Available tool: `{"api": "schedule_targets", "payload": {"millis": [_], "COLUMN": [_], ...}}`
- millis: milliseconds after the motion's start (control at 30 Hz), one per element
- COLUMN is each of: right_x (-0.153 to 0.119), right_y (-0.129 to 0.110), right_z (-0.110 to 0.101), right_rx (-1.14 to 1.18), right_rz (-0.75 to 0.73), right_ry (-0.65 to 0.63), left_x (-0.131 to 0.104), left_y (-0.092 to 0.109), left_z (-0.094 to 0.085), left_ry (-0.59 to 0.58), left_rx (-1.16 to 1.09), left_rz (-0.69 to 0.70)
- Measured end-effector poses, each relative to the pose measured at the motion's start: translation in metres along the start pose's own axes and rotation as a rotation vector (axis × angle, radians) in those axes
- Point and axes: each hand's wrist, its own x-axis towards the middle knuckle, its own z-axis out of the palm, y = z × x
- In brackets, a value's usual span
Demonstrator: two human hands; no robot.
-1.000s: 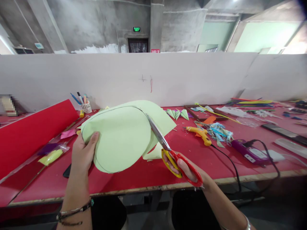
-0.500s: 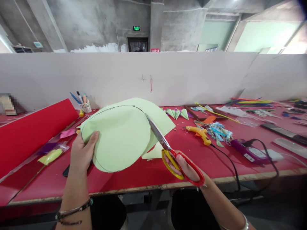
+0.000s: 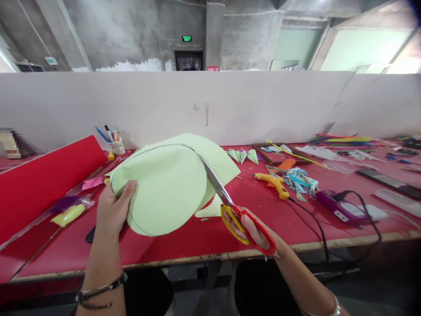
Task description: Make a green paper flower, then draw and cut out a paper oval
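A pale green sheet of paper (image 3: pixel 167 188) with a curved pencil-like line drawn on it is held up over the table. My left hand (image 3: pixel 116 204) grips its left edge, thumb on the front face. My right hand (image 3: pixel 248 228) has its fingers through the handles of a pair of scissors (image 3: pixel 226 197), one loop yellow and one red. The blades point up and to the left, at the drawn line, with the paper between them. Below the blades, a smaller pale green scrap (image 3: pixel 210 208) lies on the red tabletop (image 3: pixel 184 250).
To the right lie a yellow glue gun (image 3: pixel 272 182), blue tassels (image 3: pixel 299 180) and a purple power strip (image 3: pixel 342 208) with a cable. Small green paper cones (image 3: pixel 243 156) stand behind. At left are a red board (image 3: pixel 49 184), a pen cup (image 3: pixel 117 146) and a yellow packet (image 3: pixel 69 215).
The scissors' handles have drawn slightly closer together and shifted a little left. My left hand and the paper have hardly moved.
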Motion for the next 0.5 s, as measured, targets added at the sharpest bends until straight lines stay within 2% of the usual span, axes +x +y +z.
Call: {"api": "schedule_targets", "payload": {"millis": [200, 500], "right_x": [-0.002, 0.005], "right_y": [-0.001, 0.003], "right_z": [0.0, 0.002], "right_rx": [-0.056, 0.009], "right_rz": [-0.049, 0.026], "right_ry": [-0.014, 0.027], "left_x": [-0.003, -0.004], "left_y": [0.007, 0.009], "left_z": [-0.002, 0.0], "left_ry": [-0.051, -0.055], "left_rx": [-0.026, 0.055], "left_rz": [-0.014, -0.003]}}
